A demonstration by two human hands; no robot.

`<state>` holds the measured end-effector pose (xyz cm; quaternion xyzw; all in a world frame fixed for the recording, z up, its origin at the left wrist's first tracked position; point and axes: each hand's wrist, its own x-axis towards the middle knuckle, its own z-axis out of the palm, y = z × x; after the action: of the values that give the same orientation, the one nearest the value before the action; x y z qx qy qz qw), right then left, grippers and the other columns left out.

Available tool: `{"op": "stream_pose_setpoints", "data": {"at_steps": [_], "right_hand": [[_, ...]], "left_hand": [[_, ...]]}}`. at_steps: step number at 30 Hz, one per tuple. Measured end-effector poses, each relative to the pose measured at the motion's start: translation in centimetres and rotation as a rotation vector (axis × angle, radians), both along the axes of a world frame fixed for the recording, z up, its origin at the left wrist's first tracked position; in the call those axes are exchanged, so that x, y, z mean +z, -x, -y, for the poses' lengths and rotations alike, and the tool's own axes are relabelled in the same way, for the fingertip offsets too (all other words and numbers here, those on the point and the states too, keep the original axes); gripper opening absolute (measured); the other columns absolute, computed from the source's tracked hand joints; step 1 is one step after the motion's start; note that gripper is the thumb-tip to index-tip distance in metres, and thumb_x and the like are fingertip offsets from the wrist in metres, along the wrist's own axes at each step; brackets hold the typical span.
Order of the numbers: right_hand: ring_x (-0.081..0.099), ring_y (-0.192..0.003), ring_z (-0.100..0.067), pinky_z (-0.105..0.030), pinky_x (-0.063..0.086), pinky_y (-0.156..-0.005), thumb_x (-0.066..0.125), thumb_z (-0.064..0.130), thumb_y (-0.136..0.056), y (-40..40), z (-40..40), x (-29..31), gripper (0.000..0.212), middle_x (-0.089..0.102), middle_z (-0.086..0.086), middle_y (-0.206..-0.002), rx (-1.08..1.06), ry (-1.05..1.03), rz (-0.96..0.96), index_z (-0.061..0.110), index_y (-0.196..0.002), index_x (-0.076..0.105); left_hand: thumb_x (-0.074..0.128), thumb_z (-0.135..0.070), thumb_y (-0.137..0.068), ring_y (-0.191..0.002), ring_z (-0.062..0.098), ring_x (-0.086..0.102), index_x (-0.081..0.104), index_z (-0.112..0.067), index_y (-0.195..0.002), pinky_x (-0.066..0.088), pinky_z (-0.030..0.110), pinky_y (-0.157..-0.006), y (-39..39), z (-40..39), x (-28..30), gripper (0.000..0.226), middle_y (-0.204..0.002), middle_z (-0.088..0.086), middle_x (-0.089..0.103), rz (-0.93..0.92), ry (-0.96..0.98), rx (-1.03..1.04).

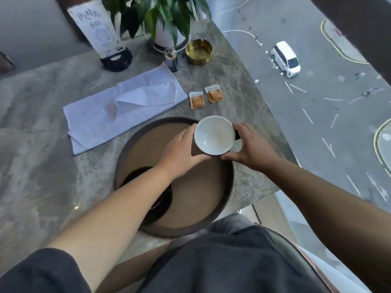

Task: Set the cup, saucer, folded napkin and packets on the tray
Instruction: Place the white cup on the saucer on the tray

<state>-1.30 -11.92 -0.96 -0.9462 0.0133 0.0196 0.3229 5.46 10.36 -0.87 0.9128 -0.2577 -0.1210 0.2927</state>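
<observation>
A cup (214,135), dark outside and white inside, hangs above the far right part of the round brown tray (196,187). My left hand (182,151) grips its left side and my right hand (249,144) grips its right side by the handle. A dark saucer (163,197) lies on the tray's near left part, partly hidden under my left forearm. A white napkin (122,106) lies spread and rumpled on the table, left of and beyond the tray. Two orange packets (206,97) lie side by side on the table just beyond the tray.
A marble table (42,166) carries a brass ashtray (198,51), a toothpick holder (172,60), a potted plant (167,22) and a sign stand (105,39) at the back. The table's right edge meets a window over a street far below.
</observation>
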Motion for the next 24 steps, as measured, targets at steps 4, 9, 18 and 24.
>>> {"op": "stream_pose_setpoints", "data": {"at_steps": [4, 9, 18, 24], "right_hand": [[0.052, -0.114, -0.023, -0.035, 0.043, -0.090, 0.082, 0.050, -0.062, 0.7, -4.3, -0.2, 0.094, 0.052, -0.007, -0.129, 0.067, 0.036, -0.003, 0.014, -0.138, 0.040], [0.050, -0.117, -0.026, -0.031, 0.037, -0.097, 0.084, 0.045, -0.063, 1.4, -9.0, -0.2, 0.095, 0.053, -0.012, -0.128, 0.195, -0.006, 0.015, 0.009, -0.139, 0.041], [0.052, -0.110, -0.022, -0.034, 0.042, -0.093, 0.083, 0.049, -0.059, 1.7, -15.6, -0.8, 0.093, 0.055, -0.006, -0.120, 0.306, -0.007, 0.000, 0.012, -0.135, 0.044], [0.052, -0.110, -0.025, -0.033, 0.040, -0.090, 0.084, 0.047, -0.058, 1.8, -18.1, -1.6, 0.093, 0.055, -0.007, -0.118, 0.347, 0.004, -0.029, 0.013, -0.135, 0.044]], "left_hand": [[0.076, -0.054, -0.067, -0.133, 0.019, 0.038, 0.026, -0.027, -0.143, 0.036, 0.038, -0.102, 2.4, -4.9, -0.2, 0.094, -0.148, -0.002, 0.040, 0.005, -0.038, 0.081], [0.078, -0.049, -0.066, -0.131, 0.020, 0.040, 0.030, -0.022, -0.142, 0.036, 0.035, -0.105, 5.1, -10.1, -0.6, 0.094, -0.145, 0.002, 0.043, -0.013, -0.015, 0.169], [0.081, -0.044, -0.065, -0.130, 0.023, 0.040, 0.031, -0.020, -0.143, 0.033, 0.032, -0.103, 8.7, -16.5, -1.5, 0.095, -0.145, 0.005, 0.043, -0.012, -0.021, 0.329], [0.082, -0.045, -0.064, -0.126, 0.025, 0.044, 0.032, -0.018, -0.141, 0.035, 0.032, -0.101, 10.0, -18.9, -2.2, 0.096, -0.141, 0.007, 0.047, -0.013, -0.044, 0.369]]}}
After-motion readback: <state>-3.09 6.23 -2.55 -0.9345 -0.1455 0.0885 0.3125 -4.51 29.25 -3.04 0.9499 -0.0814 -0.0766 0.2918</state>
